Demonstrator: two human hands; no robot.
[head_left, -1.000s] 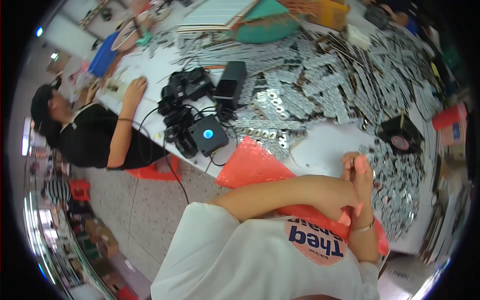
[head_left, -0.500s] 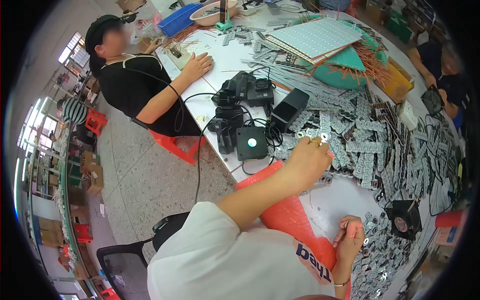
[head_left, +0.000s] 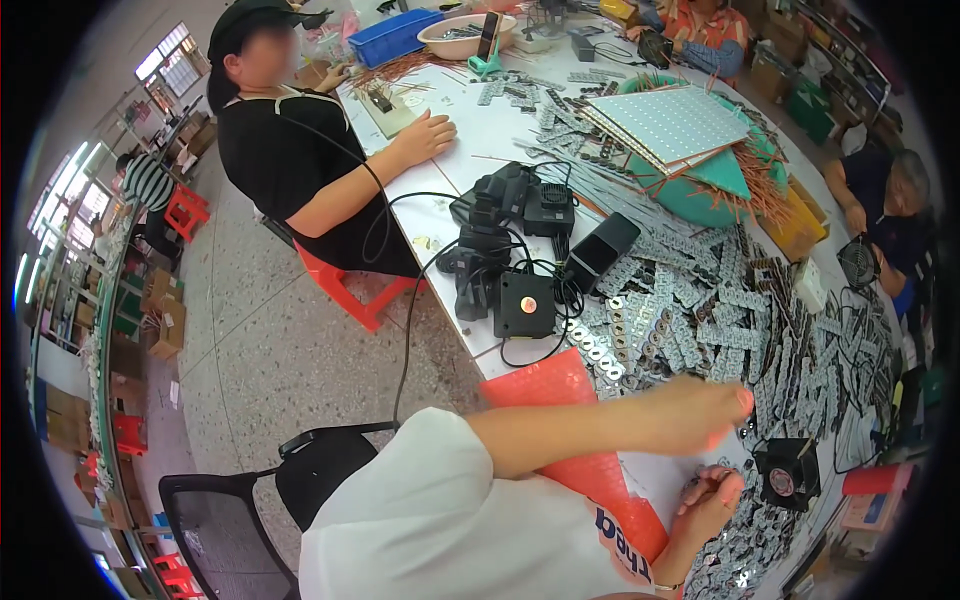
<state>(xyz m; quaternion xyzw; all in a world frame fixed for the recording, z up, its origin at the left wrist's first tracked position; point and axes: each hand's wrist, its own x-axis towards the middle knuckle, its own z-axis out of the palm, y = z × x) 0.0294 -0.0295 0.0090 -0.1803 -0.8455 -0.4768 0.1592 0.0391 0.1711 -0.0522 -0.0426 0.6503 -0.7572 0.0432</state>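
My left hand point(head_left: 695, 415) is stretched over the near side of the table, just beyond my right hand. It wears orange-pink finger covers; its fingers are smeared by motion, so anything in them is hidden. Close below it, my right hand point(head_left: 708, 500) is curled closed with a similar cover on a finger. What it holds, if anything, I cannot make out. Grey linked strips point(head_left: 725, 340) lie in a wide heap beyond my hands. A pile of small loose metal-looking parts point(head_left: 745, 550) is beside my right hand. Red bubble wrap point(head_left: 545, 385) lies under my left forearm.
Black power adapters point(head_left: 490, 250) with cables and a black box point(head_left: 525, 305) stand at the table's left edge. A black fan point(head_left: 787, 473) sits to the right. Beyond are a green basin point(head_left: 690, 205) and white panels point(head_left: 665, 125). Other people sit around the table.
My left hand has drawn back from the grey strips toward my right hand. My right hand stays curled near the small parts. The whole view has shifted slightly.
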